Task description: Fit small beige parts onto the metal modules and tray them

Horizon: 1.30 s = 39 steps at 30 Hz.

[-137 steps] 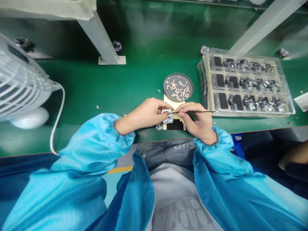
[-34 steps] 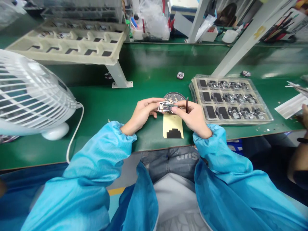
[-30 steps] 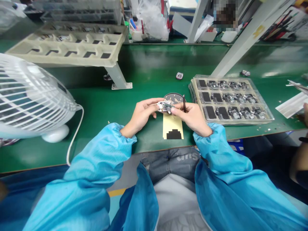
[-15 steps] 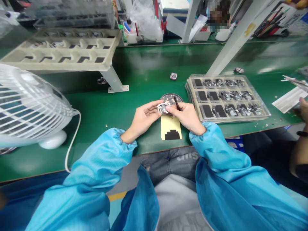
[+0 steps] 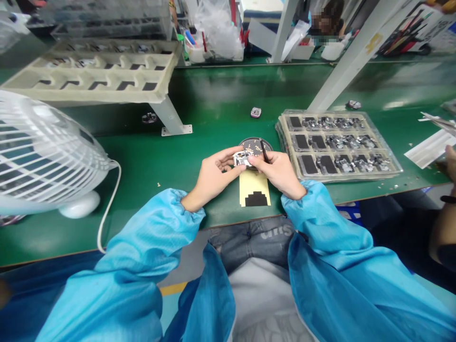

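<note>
My left hand (image 5: 213,178) pinches a small silver-and-white electronic module (image 5: 242,157) by its edge, fingers curled behind it. My right hand (image 5: 281,175) is closed around a slim black tool (image 5: 264,150), perhaps tweezers, that points up and away. The right thumb and fingertips press on the module's right side and cover part of it. Just beyond both hands lies a round dark mesh dish (image 5: 254,141) with small tan bits on it. Below the hands, a yellow sheet (image 5: 249,183) carries stepped black pieces (image 5: 256,199) at its near end.
Right of my hands, stacked trays (image 5: 342,178) hold modules and black squares. A single module (image 5: 255,112) lies behind the dish. A white fan (image 5: 46,156) with its cord stands left, below a raised beige tray (image 5: 142,95). Another person's hand (image 5: 451,161) is at far right.
The view has shifted slightly. Both hands stay together on the module, and the black tool in my right hand has tilted a little.
</note>
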Available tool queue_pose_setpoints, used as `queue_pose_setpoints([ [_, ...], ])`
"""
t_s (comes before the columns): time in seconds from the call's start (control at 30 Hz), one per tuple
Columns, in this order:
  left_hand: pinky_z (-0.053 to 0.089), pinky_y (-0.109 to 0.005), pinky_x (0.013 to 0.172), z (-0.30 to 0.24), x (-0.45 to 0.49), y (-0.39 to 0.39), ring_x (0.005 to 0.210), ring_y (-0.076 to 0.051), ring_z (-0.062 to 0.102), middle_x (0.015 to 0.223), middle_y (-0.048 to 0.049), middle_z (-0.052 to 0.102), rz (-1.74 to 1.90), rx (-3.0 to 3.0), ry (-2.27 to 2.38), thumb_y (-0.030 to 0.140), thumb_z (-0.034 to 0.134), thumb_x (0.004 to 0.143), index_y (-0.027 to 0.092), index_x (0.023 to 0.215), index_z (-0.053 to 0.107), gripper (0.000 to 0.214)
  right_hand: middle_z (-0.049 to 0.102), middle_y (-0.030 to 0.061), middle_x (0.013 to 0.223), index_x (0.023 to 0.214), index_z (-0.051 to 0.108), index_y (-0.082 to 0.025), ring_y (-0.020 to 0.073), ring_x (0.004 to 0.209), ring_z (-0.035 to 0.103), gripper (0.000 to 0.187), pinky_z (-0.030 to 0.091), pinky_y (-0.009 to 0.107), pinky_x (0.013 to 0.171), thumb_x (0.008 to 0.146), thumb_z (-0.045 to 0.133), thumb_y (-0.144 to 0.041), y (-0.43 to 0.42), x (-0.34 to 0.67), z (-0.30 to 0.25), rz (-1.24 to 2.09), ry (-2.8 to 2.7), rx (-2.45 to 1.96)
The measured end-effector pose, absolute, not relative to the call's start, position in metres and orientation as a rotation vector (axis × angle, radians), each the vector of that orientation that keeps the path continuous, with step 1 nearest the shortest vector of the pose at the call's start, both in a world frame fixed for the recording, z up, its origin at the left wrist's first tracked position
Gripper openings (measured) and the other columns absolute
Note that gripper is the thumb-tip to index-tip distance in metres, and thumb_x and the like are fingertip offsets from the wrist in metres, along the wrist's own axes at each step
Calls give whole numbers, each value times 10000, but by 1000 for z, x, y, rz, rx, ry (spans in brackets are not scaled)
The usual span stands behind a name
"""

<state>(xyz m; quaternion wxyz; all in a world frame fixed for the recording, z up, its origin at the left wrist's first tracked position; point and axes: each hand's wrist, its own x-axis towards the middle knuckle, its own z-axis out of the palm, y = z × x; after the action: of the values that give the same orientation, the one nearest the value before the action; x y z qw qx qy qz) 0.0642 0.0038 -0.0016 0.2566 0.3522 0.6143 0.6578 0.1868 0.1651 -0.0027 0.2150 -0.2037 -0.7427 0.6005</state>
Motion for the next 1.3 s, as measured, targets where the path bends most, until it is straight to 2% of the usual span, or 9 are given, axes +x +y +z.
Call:
queue_pose_setpoints([
  [0.33,621,-312,808,-3,63,5,1023,-240,747,1220,-130,762,1790,964,1676,371,925,740,163,1301,717,633,556,-25,572,597,640,-169,93,549,419,530,298,271,532,758,837,-634,164,187,-1,1654,-2078,-571],
  [0.53,605,-279,775,-5,65,4,1013,-225,747,1263,-123,750,1760,1084,1780,359,869,814,180,1283,740,519,567,-20,585,595,635,-170,98,566,430,529,323,275,560,789,814,-629,163,187,-1,1649,-2076,-565],
  [0.67,613,-296,777,-8,65,2,998,-226,746,1270,-98,751,1742,1163,1881,369,834,857,218,1292,751,468,564,-20,586,595,622,-172,103,578,438,543,327,275,567,777,815,-646,163,187,-3,1662,-2084,-582],
  [0.83,629,-384,934,-6,65,2,1059,-260,748,1269,-104,751,1794,1054,1793,387,876,815,212,1277,760,508,586,-16,657,660,597,-177,113,627,477,504,374,276,607,778,824,-611,162,185,-2,1635,-2074,-564],
  [1.0,602,-452,1048,2,68,3,1138,-294,738,1223,-129,765,1806,897,1533,405,941,726,167,1223,764,579,685,11,893,930,664,-199,164,832,629,449,520,305,787,699,908,-496,160,183,-4,1738,-1940,-434],
  [1.13,635,-423,972,2,68,3,1106,-288,746,1217,-129,766,1792,860,1510,411,929,745,181,1198,769,533,721,26,930,983,709,-194,184,878,664,413,548,326,829,728,896,-460,160,183,-9,1798,-1925,-378],
  [1.3,642,-351,847,-5,67,4,951,-237,762,1180,-113,771,1761,876,1599,437,880,800,181,1201,751,493,724,25,898,928,738,-182,180,848,653,279,515,326,812,819,830,-422,160,185,-13,1685,-2028,-354],
])
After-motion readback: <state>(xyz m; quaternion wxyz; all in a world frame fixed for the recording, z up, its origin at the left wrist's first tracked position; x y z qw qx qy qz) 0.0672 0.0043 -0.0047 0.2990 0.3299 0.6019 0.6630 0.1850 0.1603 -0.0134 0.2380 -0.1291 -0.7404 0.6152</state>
